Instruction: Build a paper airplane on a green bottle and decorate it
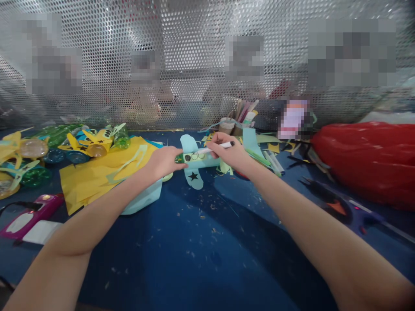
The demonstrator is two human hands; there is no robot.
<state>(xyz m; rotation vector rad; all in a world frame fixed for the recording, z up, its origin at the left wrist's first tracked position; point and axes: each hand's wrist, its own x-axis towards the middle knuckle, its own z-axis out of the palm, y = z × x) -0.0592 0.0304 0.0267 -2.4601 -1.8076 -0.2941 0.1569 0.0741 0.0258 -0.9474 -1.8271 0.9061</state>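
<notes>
A toy airplane lies on the blue table, with light blue paper wings, a black star on the near wing and a row of dark-outlined circles along its body. My left hand pinches the green left end of the airplane between thumb and fingers. In my right hand is a white marker with a black back end, held like a pen. Its tip points left and meets the body near the circles; whether it touches is too small to tell. The airplane's right end is partly behind my right hand.
Yellow paper sheets and several decorated plastic bottle pieces lie left, near a magenta device. Cups of markers stand behind. A red plastic bag and a glue gun are right. Perforated metal mesh rises behind.
</notes>
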